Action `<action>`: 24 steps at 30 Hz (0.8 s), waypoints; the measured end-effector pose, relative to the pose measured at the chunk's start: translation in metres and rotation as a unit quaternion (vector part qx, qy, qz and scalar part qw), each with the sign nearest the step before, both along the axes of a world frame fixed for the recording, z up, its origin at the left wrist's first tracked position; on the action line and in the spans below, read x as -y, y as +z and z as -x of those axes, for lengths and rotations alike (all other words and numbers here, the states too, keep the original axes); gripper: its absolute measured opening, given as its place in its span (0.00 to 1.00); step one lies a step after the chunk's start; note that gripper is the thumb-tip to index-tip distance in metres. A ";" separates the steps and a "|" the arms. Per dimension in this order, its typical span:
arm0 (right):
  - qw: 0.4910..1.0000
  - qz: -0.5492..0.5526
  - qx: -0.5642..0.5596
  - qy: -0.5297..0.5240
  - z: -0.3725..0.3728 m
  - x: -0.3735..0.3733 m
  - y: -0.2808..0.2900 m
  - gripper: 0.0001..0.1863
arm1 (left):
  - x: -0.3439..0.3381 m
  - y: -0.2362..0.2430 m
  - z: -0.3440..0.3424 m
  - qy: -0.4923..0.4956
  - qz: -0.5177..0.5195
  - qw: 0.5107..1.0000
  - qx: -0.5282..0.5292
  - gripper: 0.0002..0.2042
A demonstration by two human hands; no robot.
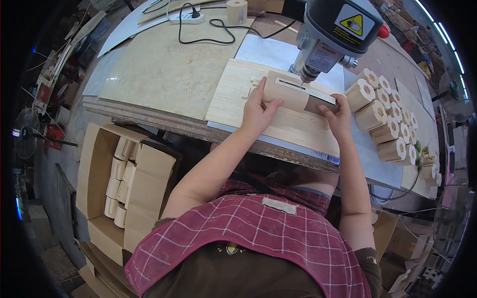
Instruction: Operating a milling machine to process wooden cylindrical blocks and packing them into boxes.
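Note:
A pale wooden cylinder (287, 95) lies on its side on a light wooden jig board (233, 107), right under the chuck of a grey drill press (332, 35). My left hand (257, 111) grips the cylinder's left end, thumb on top. My right hand (338, 116) holds its darker right end against the board. The drill bit stands just above the cylinder's top.
Several drilled wooden cylinders (385, 111) are stacked in rows at the right of the bench. An open cardboard box (102, 174) with more wooden cylinders sits on the floor at the left. A power strip (188, 18) with a black cable and a tape roll (237, 11) lie at the far end.

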State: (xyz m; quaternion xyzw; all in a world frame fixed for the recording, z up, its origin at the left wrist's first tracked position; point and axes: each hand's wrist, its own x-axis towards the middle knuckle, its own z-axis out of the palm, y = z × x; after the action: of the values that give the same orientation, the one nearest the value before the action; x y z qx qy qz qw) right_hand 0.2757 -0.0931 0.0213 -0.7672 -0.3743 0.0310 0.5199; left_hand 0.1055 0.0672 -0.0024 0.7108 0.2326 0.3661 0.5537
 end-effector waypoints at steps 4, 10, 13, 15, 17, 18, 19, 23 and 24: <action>0.999 -0.001 0.049 0.020 0.000 0.000 -0.001 0.21 | 0.000 0.001 0.004 -0.014 -0.020 1.000 0.011 0.38; 0.985 0.099 0.123 0.062 0.001 0.010 0.024 0.26 | 0.003 -0.004 0.002 0.007 -0.073 0.997 0.019 0.40; 0.968 0.087 0.235 0.026 -0.016 0.011 0.062 0.28 | 0.000 -0.005 0.002 0.006 -0.062 0.998 0.021 0.40; 0.990 -0.069 0.122 -0.011 -0.035 0.003 0.118 0.28 | -0.002 -0.006 0.005 0.008 -0.040 0.999 0.012 0.40; 0.972 -0.144 0.179 -0.056 -0.052 -0.007 0.170 0.26 | -0.002 -0.007 0.004 0.011 -0.032 0.999 0.011 0.40; 0.973 -0.119 0.187 -0.070 -0.053 -0.006 0.196 0.22 | 0.001 -0.004 -0.002 0.001 -0.024 1.000 0.018 0.40; 0.975 -0.098 0.186 -0.071 -0.052 -0.014 0.210 0.20 | 0.002 -0.002 -0.002 -0.006 -0.025 1.000 0.018 0.40; 0.995 -0.007 0.081 -0.050 -0.038 -0.055 0.230 0.16 | 0.003 0.003 0.002 0.006 -0.016 1.000 -0.019 0.40; 0.992 0.001 0.104 -0.066 -0.045 -0.055 0.229 0.16 | 0.003 0.003 0.001 0.007 -0.018 1.000 -0.018 0.40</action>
State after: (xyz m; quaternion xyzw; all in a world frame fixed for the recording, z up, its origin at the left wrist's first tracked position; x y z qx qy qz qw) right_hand 0.3203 -0.0379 0.2499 -0.7899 -0.3747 -0.0834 0.4782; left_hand 0.1048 0.0640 0.0005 0.7252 0.2407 0.3613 0.5345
